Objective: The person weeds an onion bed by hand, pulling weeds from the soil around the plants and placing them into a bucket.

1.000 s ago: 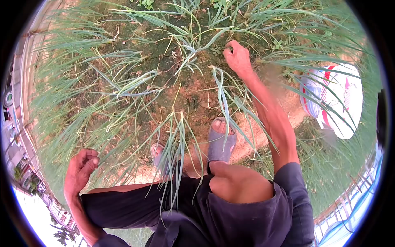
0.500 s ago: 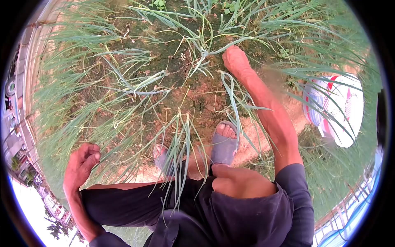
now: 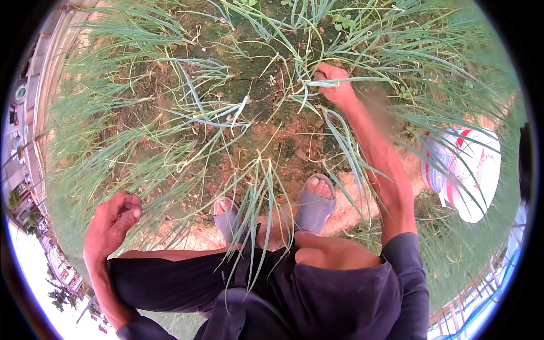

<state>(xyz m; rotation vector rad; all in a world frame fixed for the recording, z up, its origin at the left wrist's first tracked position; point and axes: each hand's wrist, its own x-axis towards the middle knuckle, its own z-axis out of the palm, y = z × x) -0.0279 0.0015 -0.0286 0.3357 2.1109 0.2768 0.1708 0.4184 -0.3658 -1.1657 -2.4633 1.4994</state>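
Observation:
My right hand [image 3: 335, 86] is stretched out to the soil at the base of a green onion plant [image 3: 306, 83]. Its fingers are bent and pressed together, and a leaf crosses in front of them; anything between the fingertips is too small to make out. My left hand [image 3: 115, 222] hangs beside my left knee with fingers curled in and the thumb against them, and nothing shows in it. Green onion leaves stand just beyond it. Between my feet and knees another green onion clump [image 3: 263, 187] rises close to the camera.
Rows of green onions [image 3: 136, 130] grow on both sides of brown, mossy soil [image 3: 283, 136]. A white bag with red stripes [image 3: 473, 175] stands at the right among leaves. My sandalled feet [image 3: 315, 204] are on the bare ground. Small broad-leaved plants [image 3: 344, 22] grow at the top.
The view has shifted a little, so the plants sit further right. My right hand has turned, showing its bent fingers, and stays low by the same plant. My left hand has hardly moved.

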